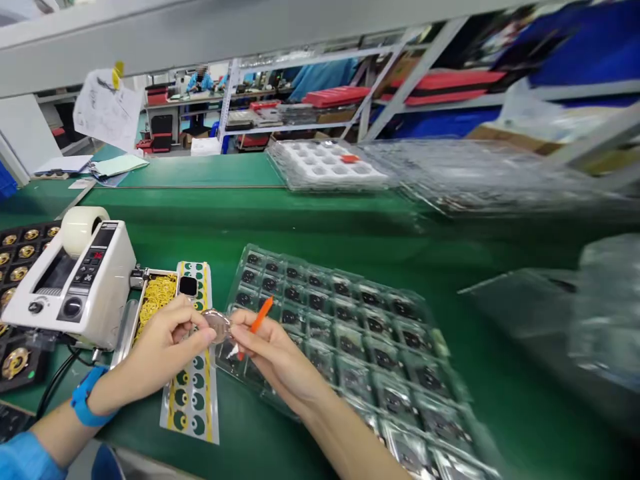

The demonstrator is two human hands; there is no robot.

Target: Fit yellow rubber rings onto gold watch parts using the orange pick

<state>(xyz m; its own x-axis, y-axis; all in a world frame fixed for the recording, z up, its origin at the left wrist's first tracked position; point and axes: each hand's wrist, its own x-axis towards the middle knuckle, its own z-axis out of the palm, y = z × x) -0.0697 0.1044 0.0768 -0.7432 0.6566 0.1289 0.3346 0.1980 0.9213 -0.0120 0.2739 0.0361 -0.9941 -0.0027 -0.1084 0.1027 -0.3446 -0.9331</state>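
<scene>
Between my two hands is a small round, shiny, see-through-looking disc (217,325). My left hand (173,340), with a blue band at its wrist, pinches the disc's left edge. My right hand (265,343) touches the disc's right edge with its fingertips and also grips a thin orange tool (263,313), whose exact kind I cannot tell. Below the hands lies a sheet of dark green round stickers (197,400) with yellow strips. Close to the right hand is a clear plastic tray (345,333) with black parts in its pockets.
A white tape dispenser (103,287) stands at the left, beside a box of yellow rings (159,297). Behind it is a black tray (13,273) of gold-coloured round parts. Stacked clear trays (460,173) lie on the back ledge. Clear plastic (605,313) sits at the right.
</scene>
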